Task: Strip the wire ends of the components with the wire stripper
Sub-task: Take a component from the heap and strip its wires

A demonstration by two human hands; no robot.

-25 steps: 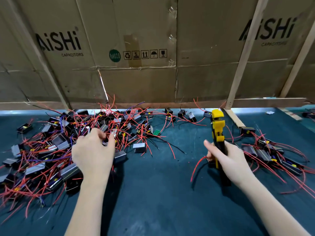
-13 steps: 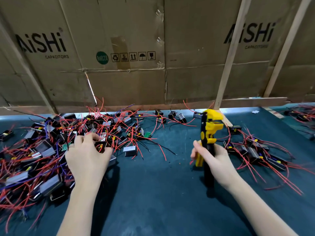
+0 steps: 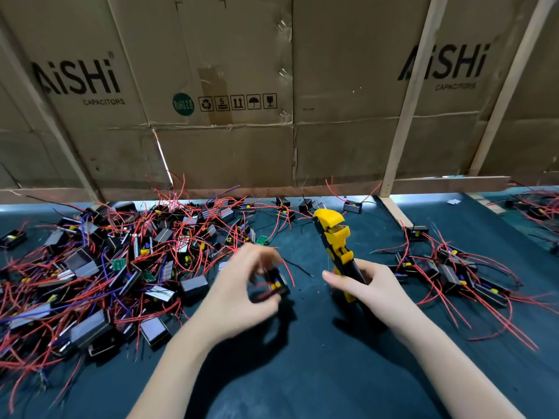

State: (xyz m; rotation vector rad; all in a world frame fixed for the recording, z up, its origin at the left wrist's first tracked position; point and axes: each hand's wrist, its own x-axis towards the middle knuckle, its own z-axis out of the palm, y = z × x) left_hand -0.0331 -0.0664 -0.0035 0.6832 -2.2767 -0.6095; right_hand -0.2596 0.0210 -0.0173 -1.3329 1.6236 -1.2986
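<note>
1. Illumination is even and moderately bright, from overhead.
2. A bright strip of light enters through the gap under the cardboard wall at the far edge of the table.
3. Both forearms cast soft, dark shadows onto the table.
4. The left hand is motion-blurred; the right hand is sharp.
5. Wide-angle distortion bends straight lines toward the frame edges.

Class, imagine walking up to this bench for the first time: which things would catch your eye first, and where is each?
First, the big tangle of black components with red wires heaped on the left of the dark mat. Next, the yellow wire stripper held upright by the right hand near the centre, beside the left hand gripping one component. Behind stands a wall of AiSHi cardboard boxes.
</note>
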